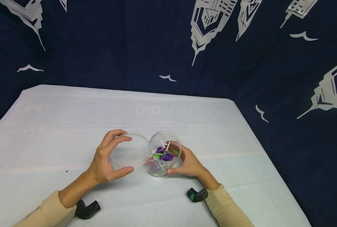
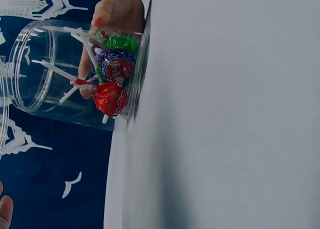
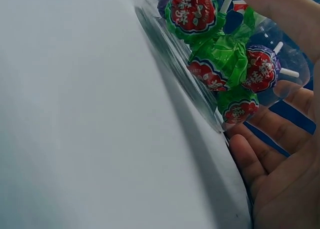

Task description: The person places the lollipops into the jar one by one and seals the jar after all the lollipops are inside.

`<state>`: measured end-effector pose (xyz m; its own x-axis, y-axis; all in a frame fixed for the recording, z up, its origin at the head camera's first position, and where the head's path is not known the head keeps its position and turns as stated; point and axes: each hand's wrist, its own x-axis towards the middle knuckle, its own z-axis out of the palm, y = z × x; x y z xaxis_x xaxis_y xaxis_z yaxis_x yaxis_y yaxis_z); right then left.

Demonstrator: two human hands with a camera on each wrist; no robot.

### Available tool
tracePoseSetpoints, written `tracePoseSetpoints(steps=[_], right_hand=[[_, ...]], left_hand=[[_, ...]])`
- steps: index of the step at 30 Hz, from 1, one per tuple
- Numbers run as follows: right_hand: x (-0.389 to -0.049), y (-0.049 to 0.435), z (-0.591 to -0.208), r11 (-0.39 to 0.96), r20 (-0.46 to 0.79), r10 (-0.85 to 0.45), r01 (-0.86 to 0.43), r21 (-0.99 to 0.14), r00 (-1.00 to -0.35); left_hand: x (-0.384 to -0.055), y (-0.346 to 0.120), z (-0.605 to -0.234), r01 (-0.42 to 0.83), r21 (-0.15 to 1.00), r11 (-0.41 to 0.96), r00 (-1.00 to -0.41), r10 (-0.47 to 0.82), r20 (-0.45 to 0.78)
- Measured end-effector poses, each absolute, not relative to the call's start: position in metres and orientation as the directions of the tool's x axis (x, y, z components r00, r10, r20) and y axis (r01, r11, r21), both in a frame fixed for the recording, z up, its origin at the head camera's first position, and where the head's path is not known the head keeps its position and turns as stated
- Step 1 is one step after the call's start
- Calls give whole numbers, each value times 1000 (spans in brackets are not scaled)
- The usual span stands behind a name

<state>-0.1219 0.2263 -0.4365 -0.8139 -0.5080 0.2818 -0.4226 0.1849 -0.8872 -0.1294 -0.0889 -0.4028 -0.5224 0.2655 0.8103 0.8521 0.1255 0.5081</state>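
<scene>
A clear round lid [image 1: 132,152] is held on edge by my left hand [image 1: 107,157], its thumb and fingers spread around the rim. Beside it stands a clear plastic jar [image 1: 155,169] with its mouth uncovered. My right hand [image 1: 186,162] grips the jar from the right side. Several wrapped lollipops [image 1: 165,155] with white sticks lie inside the jar. In the left wrist view a red-wrapped lollipop [image 2: 110,99] shows through the wall; green-wrapped lollipops [image 3: 220,61] appear in the right wrist view. The lid's edge is close to the jar's rim.
A white cloth covers the table [image 1: 72,110], and a dark blue curtain [image 1: 157,37] with white building prints hangs behind and at the right. Both wrists carry black devices [image 1: 87,210]. A tiny dark speck [image 1: 67,171] lies on the left of the cloth.
</scene>
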Motion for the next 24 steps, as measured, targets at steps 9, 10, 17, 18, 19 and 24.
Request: tracePoseSetpoints(steps=[9, 10, 17, 18, 19, 24], right_hand=[[-122, 226, -437, 206, 273, -515, -427, -881, -812], [-122, 226, -436, 208, 273, -516, -428, -880, -812], [-122, 227, -436, 202, 294, -522, -451, -869, -801], [-122, 227, -436, 202, 294, -520, -450, -870, -802], [-122, 227, -437, 200, 296, -520, -451, -870, -801], [-122, 227, -437, 194, 300, -521, -453, -870, -799]], left_hand=[[-136, -92, -404, 890, 451, 68, -453, 263, 852], [-137, -91, -404, 891, 449, 65, -449, 265, 853], [-132, -73, -398, 853, 499, 153, -520, 337, 785], [-131, -70, -397, 843, 513, 162, -535, 350, 769], [-130, -66, -397, 832, 528, 171, -552, 361, 752], [-128, -49, -393, 778, 598, 194, -621, 383, 684]])
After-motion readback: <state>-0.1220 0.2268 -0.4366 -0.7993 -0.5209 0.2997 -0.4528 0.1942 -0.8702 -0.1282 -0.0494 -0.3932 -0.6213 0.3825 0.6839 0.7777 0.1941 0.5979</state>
